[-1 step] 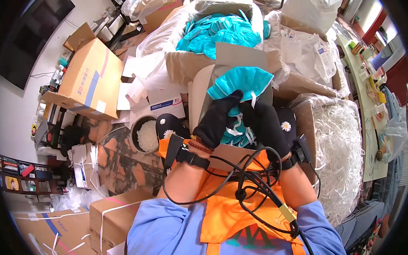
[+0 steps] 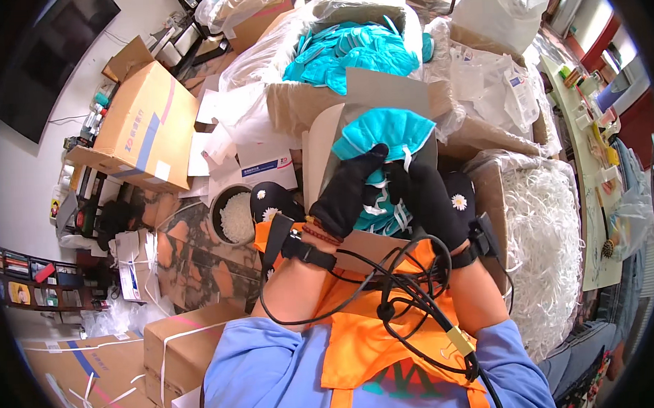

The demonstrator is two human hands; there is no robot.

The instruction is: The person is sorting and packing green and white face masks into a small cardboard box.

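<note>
My left hand (image 2: 348, 192), in a black glove, pinches the lower edge of a turquoise face mask (image 2: 386, 132). The mask is fanned out above an open cardboard box (image 2: 386, 88) between my knees. From the mask's lower right a white ear loop (image 2: 407, 158) hangs down to my right hand (image 2: 435, 203), also gloved in black. That hand's fingers are closed at the strap, their tips partly hidden. Inside the box, below my hands, lie more turquoise masks (image 2: 382, 222) with white loops. Black cables (image 2: 396, 285) hang in front of my orange apron (image 2: 362, 348).
Ahead stands a plastic-lined carton (image 2: 286, 107) heaped with turquoise masks (image 2: 357, 53). A carton of white straps (image 2: 540, 246) is at my right, and a round container of white bits (image 2: 236, 217) by my left knee. A tall carton (image 2: 145, 124) stands at the left.
The mask's top edge has dipped very slightly. Both hands keep nearly the same place and grip.
</note>
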